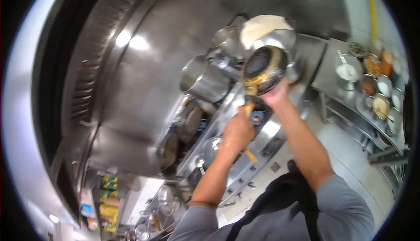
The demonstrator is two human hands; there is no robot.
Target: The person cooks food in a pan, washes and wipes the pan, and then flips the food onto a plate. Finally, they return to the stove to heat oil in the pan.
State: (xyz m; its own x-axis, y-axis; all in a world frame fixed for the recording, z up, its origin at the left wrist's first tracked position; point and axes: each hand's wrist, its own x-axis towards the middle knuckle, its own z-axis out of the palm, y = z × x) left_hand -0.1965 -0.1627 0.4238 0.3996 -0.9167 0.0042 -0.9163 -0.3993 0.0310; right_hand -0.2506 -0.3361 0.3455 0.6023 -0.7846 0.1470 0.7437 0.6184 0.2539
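Note:
A frying pan (264, 68) is tilted up above the stove, its dark, yellow-stained underside showing. My left hand (239, 129) is wrapped round its handle, and a wooden end sticks out below the fist. At the pan's lower right edge is my right hand (277, 94), its fingers mostly hidden behind the pan. Behind the pan stands a metal bowl (280, 38) with a pale cloth or dough-like sheet (262, 27) over it. A large steel pot (205, 81) stands to the left on the stove.
Burners and a blue flame (257, 117) lie below the pan. More pans (169, 150) are at the stove's left end. On the right, a steel table (328, 72) holds a white-filled pot (346, 72) and several ingredient containers (372, 64). Yellow packages (108, 214) sit at lower left.

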